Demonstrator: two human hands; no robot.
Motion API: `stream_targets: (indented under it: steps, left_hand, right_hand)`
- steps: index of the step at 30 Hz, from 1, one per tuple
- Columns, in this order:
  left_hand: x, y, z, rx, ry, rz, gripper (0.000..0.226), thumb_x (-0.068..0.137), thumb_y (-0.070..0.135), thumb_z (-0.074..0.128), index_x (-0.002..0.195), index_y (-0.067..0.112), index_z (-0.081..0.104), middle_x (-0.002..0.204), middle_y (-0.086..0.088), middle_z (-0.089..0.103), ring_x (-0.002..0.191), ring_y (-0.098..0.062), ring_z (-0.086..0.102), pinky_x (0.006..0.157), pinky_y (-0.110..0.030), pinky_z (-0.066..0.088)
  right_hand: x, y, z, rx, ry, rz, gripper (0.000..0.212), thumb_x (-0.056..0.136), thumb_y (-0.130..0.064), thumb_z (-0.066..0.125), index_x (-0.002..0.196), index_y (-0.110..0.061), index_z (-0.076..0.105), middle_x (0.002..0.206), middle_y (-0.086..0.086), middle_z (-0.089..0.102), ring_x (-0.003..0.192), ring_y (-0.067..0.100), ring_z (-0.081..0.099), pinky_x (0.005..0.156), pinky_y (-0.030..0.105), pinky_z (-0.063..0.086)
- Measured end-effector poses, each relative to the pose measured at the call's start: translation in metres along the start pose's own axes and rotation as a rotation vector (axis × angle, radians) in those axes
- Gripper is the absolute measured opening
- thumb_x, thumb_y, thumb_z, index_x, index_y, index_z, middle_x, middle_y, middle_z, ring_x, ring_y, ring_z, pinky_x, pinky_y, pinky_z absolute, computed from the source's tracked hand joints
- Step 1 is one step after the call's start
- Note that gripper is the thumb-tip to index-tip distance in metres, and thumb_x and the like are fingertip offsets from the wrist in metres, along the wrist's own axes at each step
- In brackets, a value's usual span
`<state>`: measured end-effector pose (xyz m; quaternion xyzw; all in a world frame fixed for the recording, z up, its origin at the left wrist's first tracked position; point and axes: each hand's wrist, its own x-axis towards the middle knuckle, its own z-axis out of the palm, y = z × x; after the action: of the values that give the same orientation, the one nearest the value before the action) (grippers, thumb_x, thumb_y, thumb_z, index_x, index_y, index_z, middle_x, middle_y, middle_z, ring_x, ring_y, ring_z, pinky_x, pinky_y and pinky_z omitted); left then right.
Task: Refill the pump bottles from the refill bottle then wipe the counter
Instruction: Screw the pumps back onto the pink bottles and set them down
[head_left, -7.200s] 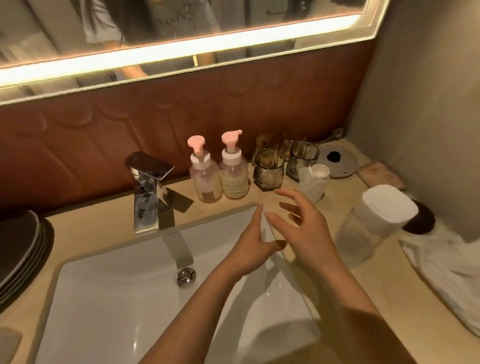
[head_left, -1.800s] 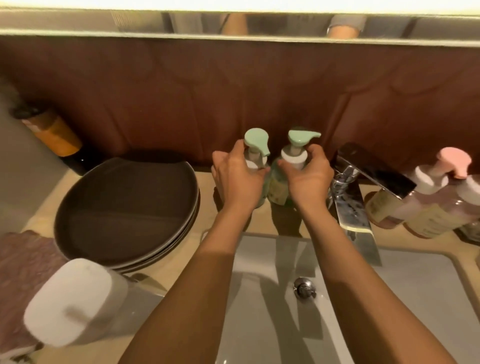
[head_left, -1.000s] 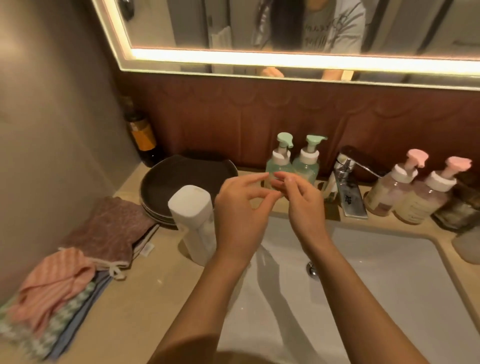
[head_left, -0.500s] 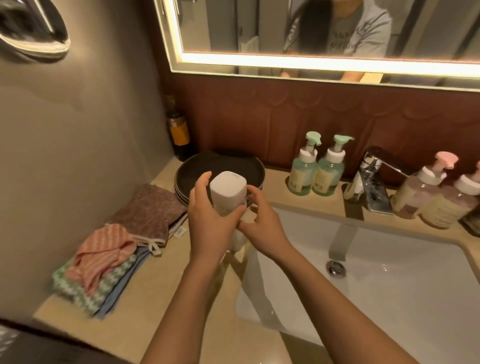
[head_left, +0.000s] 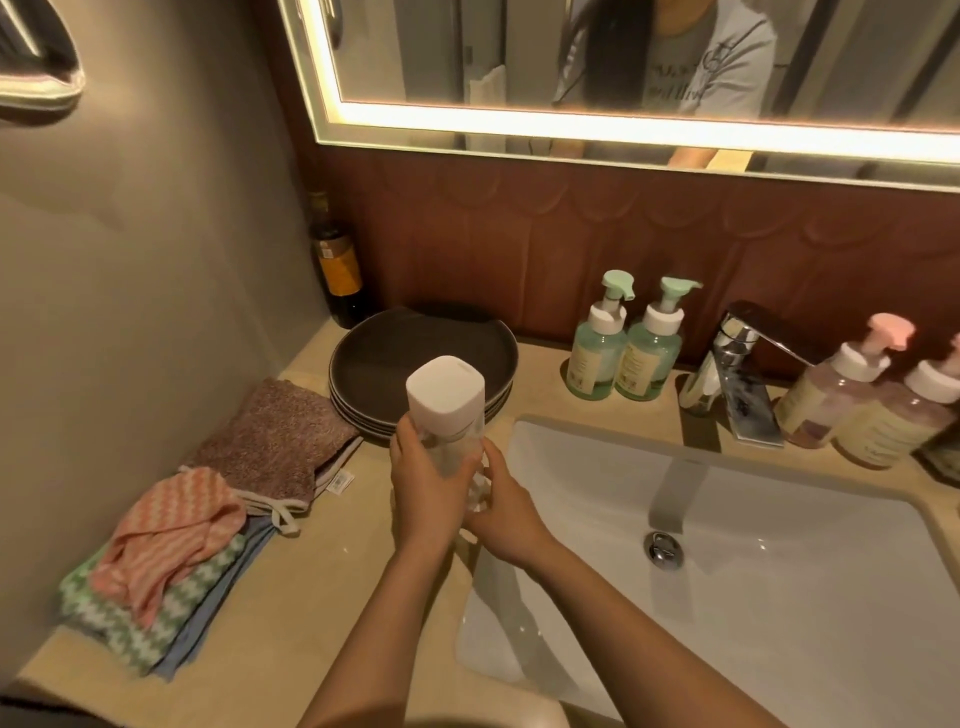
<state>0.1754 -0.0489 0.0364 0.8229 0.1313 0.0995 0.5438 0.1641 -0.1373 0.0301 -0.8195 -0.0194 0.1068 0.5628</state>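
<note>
Spanning the view, your counter (head_left: 291, 613) holds the sink (head_left: 779, 597), stacked plates (head_left: 379, 364), cloths (head_left: 171, 545) at left, and green pumps (head_left: 623, 353) and pink pumps (head_left: 852, 395) either side of the tap (head_left: 737, 374). Between plates and sink you hold the refill bottle (head_left: 445, 395) upright: left hand (head_left: 426, 493) wrapped round its body, right hand (head_left: 506, 512) curled round its base.

Sink (head_left: 779, 613) is plain white, counter (head_left: 291, 639) round it sandy beige. Left of the sink: refill bottle (head_left: 445, 395) with a white cap and clear body, dark brown plates (head_left: 395, 358), a speckled brown cloth (head_left: 275, 436), and a pink-and-white zigzag cloth (head_left: 166, 530) on a green-and-white zigzag cloth (head_left: 119, 623) and a plain blue cloth (head_left: 208, 618). Behind the sink, the green pump bottles (head_left: 597, 358) have mint tops and white collars. At its back right corner the pink pump bottles (head_left: 826, 400) have pale pink tops. The wall panel (head_left: 519, 234) behind the sink is reddish brown, scalloped
</note>
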Motion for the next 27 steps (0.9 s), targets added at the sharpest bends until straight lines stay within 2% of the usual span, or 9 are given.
stream_targets:
  steps: [3, 10, 13, 17, 21, 24, 27]
  left_hand:
    - [0.007, 0.004, 0.01, -0.018, -0.029, 0.014, 0.073, 0.077, 0.017, 0.077, 0.136, 0.02, 0.034, 0.137, -0.002, 0.042, 0.127, -0.023, 0.045, 0.096, -0.039, 0.047]
    - [0.031, 0.021, 0.036, -0.055, -0.097, 0.002, 0.071, 0.079, 0.014, 0.075, 0.136, 0.02, 0.034, 0.136, -0.001, 0.042, 0.128, -0.022, 0.043, 0.1, -0.041, 0.043]
    - [0.039, 0.028, 0.049, -0.065, -0.133, -0.006, 0.071, 0.079, 0.012, 0.075, 0.137, 0.02, 0.034, 0.135, 0.0, 0.042, 0.128, -0.021, 0.043, 0.1, -0.038, 0.042]
    - [0.048, 0.036, 0.066, -0.071, -0.162, 0.008, 0.069, 0.079, 0.011, 0.075, 0.135, 0.019, 0.035, 0.132, 0.002, 0.042, 0.127, -0.017, 0.042, 0.091, -0.026, 0.037]
    - [0.058, 0.042, 0.082, -0.082, -0.194, 0.022, 0.071, 0.077, 0.008, 0.076, 0.135, 0.018, 0.035, 0.133, 0.001, 0.041, 0.127, -0.018, 0.043, 0.094, -0.025, 0.035]
    - [0.066, 0.05, 0.094, -0.111, -0.203, 0.028, 0.07, 0.076, 0.006, 0.076, 0.133, 0.018, 0.037, 0.134, -0.001, 0.041, 0.128, -0.019, 0.043, 0.094, -0.024, 0.035]
    - [0.076, 0.062, 0.105, -0.149, -0.2, 0.055, 0.07, 0.076, 0.005, 0.076, 0.133, 0.017, 0.038, 0.134, -0.001, 0.041, 0.128, -0.018, 0.043, 0.097, -0.023, 0.034]
  right_hand:
    - [0.006, 0.006, -0.005, 0.036, 0.055, 0.02, 0.073, 0.088, -0.021, 0.063, 0.143, -0.033, 0.016, 0.143, -0.002, 0.041, 0.126, 0.019, 0.046, 0.085, 0.019, 0.041]
    - [0.032, 0.019, -0.019, 0.07, 0.133, 0.073, 0.08, 0.086, -0.024, 0.066, 0.145, -0.032, 0.013, 0.148, -0.003, 0.034, 0.13, 0.021, 0.041, 0.099, 0.035, 0.043]
    - [0.042, 0.023, -0.027, 0.084, 0.198, 0.093, 0.079, 0.087, -0.023, 0.065, 0.146, -0.028, 0.014, 0.148, -0.001, 0.035, 0.13, 0.022, 0.041, 0.1, 0.034, 0.041]
    - [0.055, 0.03, -0.039, 0.091, 0.272, 0.102, 0.076, 0.087, -0.024, 0.064, 0.146, -0.026, 0.017, 0.147, -0.001, 0.037, 0.13, 0.022, 0.042, 0.103, 0.034, 0.04]
    - [0.065, 0.036, -0.049, 0.101, 0.326, 0.107, 0.074, 0.088, -0.023, 0.062, 0.147, -0.025, 0.018, 0.146, -0.002, 0.038, 0.13, 0.021, 0.041, 0.101, 0.028, 0.037]
    - [0.072, 0.036, -0.059, 0.115, 0.362, 0.093, 0.074, 0.089, -0.021, 0.062, 0.147, -0.024, 0.017, 0.147, -0.001, 0.037, 0.132, 0.019, 0.039, 0.106, 0.033, 0.037]
    - [0.082, 0.034, -0.074, 0.167, 0.381, 0.061, 0.075, 0.088, -0.018, 0.063, 0.148, -0.024, 0.018, 0.147, -0.003, 0.035, 0.133, 0.014, 0.036, 0.107, 0.029, 0.035]
